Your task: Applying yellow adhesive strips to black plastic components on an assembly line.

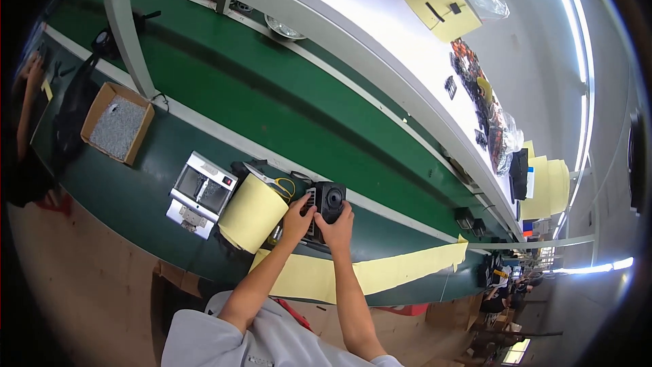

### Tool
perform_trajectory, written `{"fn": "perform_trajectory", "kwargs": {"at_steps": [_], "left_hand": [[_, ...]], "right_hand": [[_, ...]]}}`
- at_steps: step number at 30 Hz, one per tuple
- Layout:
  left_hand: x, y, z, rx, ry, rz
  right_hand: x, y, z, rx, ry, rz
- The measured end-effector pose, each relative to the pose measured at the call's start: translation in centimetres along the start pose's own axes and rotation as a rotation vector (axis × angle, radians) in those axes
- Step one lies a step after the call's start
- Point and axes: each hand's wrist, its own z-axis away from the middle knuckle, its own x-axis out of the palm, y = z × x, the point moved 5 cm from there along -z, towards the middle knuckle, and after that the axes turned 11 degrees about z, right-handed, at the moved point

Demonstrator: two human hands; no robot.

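Two hands grip a small black device point(329, 205) on the green bench point(136, 197): left hand point(297, 217) and right hand point(337, 225) fingers curl around its sides. Pale yellow paper strip point(380, 273) lies beneath; a yellow roll point(251, 214) sits left. Farther off, an open cardboard box point(117, 122) holds grey parts.

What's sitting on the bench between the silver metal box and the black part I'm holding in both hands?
In the head view, a roll of yellow paper lies between the silver metal box and the black part, with a small tangle of yellow wire just behind the roll.
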Motion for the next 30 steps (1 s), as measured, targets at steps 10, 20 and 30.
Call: {"fn": "perform_trajectory", "kwargs": {"at_steps": [10, 20, 30], "left_hand": [[-0.2, -0.6, -0.5, -0.049, -0.023, 0.041], [-0.5, 0.0, -0.6, -0.08, -0.042, 0.064], [-0.6, -0.9, -0.8, -0.064, -0.044, 0.076]], "right_hand": [[-0.3, -0.6, -0.4, 0.071, -0.077, 0.015], [-0.7, -1.0, -0.5, 0.031, -0.027, 0.042], [-0.5, -1.2, -1.1, 0.057, -0.059, 0.053]]}}
